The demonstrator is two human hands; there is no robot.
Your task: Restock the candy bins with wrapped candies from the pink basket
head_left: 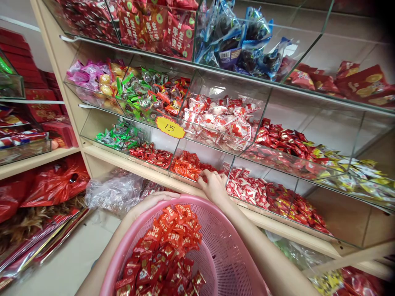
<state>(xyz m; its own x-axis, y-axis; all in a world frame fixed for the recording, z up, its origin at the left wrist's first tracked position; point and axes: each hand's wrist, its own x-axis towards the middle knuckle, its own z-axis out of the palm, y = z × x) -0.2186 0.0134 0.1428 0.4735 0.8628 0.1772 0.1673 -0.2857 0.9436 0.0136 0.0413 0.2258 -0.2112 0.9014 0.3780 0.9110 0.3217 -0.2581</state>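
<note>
A pink plastic basket [230, 242] with mesh walls is held before me. Orange-red wrapped candies [177, 226] lie in its far part, and darker red wrapped candies [154, 267] fill the near left. My left hand [157, 199] grips the basket's far left rim, its fingers curved along the edge. Beyond the basket, my right hand [212, 183] reaches into the lowest shelf's glass bins. Its fingers are bent together at the front glass, beside a heap of orange-red candies [187, 164]. Whatever lies between those fingertips is hidden.
Glass-fronted bins of wrapped sweets rise in tiers, with a yellow tag [170, 127] marked 15. Red-and-white candies [247, 187] lie right of my right hand. A clear plastic bag [114, 191] sits under the shelf. Red packages [58, 181] stand at the left.
</note>
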